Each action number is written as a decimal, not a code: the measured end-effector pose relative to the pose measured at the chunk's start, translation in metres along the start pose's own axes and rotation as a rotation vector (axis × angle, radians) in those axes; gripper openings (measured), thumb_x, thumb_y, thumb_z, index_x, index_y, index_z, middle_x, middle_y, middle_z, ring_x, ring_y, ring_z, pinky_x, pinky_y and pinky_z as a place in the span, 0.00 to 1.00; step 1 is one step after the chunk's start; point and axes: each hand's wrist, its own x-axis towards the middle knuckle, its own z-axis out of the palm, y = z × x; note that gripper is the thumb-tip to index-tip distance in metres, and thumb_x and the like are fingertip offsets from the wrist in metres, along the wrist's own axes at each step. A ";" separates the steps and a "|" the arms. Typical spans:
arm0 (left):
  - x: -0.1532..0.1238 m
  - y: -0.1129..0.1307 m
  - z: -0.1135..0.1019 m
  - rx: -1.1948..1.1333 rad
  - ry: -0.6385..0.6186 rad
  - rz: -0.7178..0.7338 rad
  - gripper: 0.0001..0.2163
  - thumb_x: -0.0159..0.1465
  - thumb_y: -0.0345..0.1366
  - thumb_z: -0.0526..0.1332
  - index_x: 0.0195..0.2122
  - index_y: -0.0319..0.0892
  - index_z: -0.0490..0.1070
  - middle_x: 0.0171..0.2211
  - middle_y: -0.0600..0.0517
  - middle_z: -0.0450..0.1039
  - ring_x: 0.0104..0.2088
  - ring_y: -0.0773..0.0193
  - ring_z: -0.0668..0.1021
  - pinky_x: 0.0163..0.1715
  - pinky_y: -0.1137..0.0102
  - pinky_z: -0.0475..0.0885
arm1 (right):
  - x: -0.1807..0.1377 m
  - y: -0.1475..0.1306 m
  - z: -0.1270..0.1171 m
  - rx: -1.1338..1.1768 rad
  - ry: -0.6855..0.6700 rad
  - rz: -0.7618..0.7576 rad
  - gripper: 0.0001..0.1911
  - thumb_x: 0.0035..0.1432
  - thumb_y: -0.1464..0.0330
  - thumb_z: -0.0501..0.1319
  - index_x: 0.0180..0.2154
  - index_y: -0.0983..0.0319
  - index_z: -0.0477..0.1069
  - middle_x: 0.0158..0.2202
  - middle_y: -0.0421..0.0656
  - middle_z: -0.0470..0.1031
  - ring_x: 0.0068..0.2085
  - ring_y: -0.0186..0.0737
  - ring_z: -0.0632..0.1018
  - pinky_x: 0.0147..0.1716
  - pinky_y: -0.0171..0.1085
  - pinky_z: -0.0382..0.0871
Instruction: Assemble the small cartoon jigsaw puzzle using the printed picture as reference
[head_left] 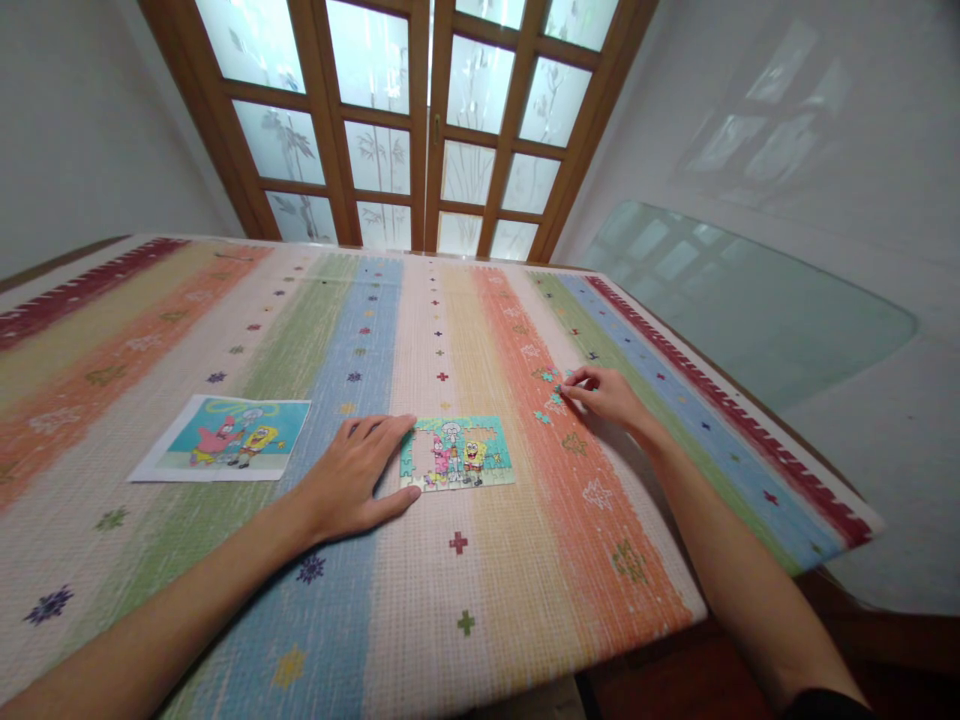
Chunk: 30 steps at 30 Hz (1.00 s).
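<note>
A partly assembled jigsaw puzzle with cartoon figures on a teal background lies flat on the striped tablecloth, with gaps in its upper right and left parts. My left hand rests at its left edge, fingers and thumb stretched apart, the fingertips touching its upper and lower left corners. To the right, several loose teal puzzle pieces lie on the orange stripe. Over them my right hand pinches at a small teal puzzle piece, partly hidden by the fingertips.
Left of my left hand lies a printed reference picture on white paper. A striped tablecloth covers the table, whose near edge runs below my right forearm. Behind stand wood-framed glass doors; at the right is a white wall.
</note>
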 end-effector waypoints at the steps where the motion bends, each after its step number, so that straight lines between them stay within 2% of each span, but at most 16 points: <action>1: 0.000 0.000 0.000 -0.003 0.002 -0.002 0.31 0.67 0.51 0.57 0.67 0.44 0.54 0.59 0.39 0.69 0.57 0.42 0.71 0.57 0.48 0.64 | 0.000 -0.002 0.001 0.050 -0.004 0.004 0.13 0.53 0.56 0.66 0.28 0.59 0.76 0.26 0.46 0.79 0.26 0.42 0.77 0.28 0.40 0.70; 6: 0.000 -0.001 0.000 -0.003 0.003 0.001 0.31 0.67 0.52 0.57 0.66 0.43 0.54 0.59 0.39 0.69 0.57 0.41 0.71 0.57 0.47 0.64 | -0.005 -0.024 0.007 0.312 -0.072 0.007 0.17 0.51 0.51 0.67 0.32 0.58 0.75 0.27 0.46 0.80 0.24 0.42 0.77 0.25 0.40 0.70; 9: 0.000 -0.001 0.000 0.004 -0.005 -0.004 0.30 0.67 0.51 0.57 0.66 0.43 0.54 0.59 0.39 0.69 0.57 0.42 0.71 0.57 0.47 0.64 | -0.012 -0.045 0.013 0.369 -0.097 -0.049 0.20 0.51 0.51 0.68 0.39 0.58 0.78 0.34 0.48 0.83 0.31 0.45 0.80 0.28 0.41 0.73; 13: 0.000 0.000 0.000 -0.004 -0.005 -0.005 0.30 0.67 0.51 0.57 0.66 0.43 0.55 0.60 0.39 0.69 0.57 0.42 0.71 0.58 0.48 0.63 | -0.025 -0.079 0.029 0.378 -0.286 -0.067 0.17 0.55 0.54 0.67 0.40 0.59 0.81 0.33 0.47 0.83 0.28 0.41 0.78 0.26 0.40 0.72; 17: 0.000 0.001 0.000 0.000 0.001 -0.003 0.30 0.66 0.51 0.57 0.65 0.40 0.57 0.60 0.38 0.69 0.57 0.41 0.71 0.58 0.48 0.64 | -0.035 -0.107 0.047 0.482 -0.441 -0.147 0.13 0.55 0.58 0.68 0.39 0.58 0.82 0.39 0.47 0.83 0.36 0.43 0.79 0.35 0.41 0.75; 21: 0.001 0.001 0.000 0.001 0.003 0.006 0.30 0.67 0.50 0.57 0.65 0.38 0.58 0.60 0.37 0.69 0.57 0.41 0.71 0.57 0.48 0.63 | -0.039 -0.123 0.060 0.583 -0.592 -0.195 0.14 0.58 0.60 0.68 0.44 0.58 0.82 0.45 0.46 0.82 0.42 0.42 0.79 0.43 0.40 0.73; 30: 0.001 0.001 0.002 0.008 0.023 0.023 0.30 0.67 0.50 0.57 0.64 0.39 0.57 0.59 0.37 0.70 0.57 0.43 0.71 0.57 0.49 0.63 | -0.047 -0.141 0.073 0.705 -0.661 -0.100 0.16 0.56 0.60 0.70 0.43 0.62 0.81 0.37 0.46 0.83 0.34 0.37 0.78 0.34 0.37 0.71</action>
